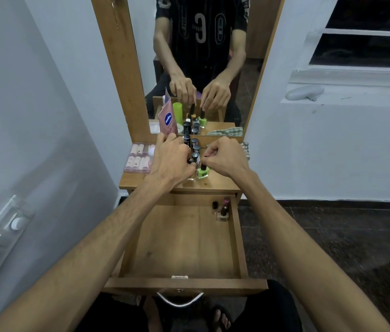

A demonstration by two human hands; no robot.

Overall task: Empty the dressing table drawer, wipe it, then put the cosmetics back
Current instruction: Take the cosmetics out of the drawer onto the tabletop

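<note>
The left hand (173, 159) curls its fingers around a small clear bottle with a dark cap (194, 161) at the middle of the wooden bench (222, 180). The right hand (225, 157) pinches the black cap of a lime-green nail polish bottle (202, 173) standing near the bench's front edge. The open wooden drawer (184, 238) holds 3 small cosmetics (222, 208) in its far right corner. A pink-lidded cosmetic case (138, 158) lies at the bench's left edge.

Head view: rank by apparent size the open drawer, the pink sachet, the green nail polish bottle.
1. open drawer, by far the largest, though nearest the camera.
2. pink sachet, farther back.
3. green nail polish bottle, smallest.
</note>
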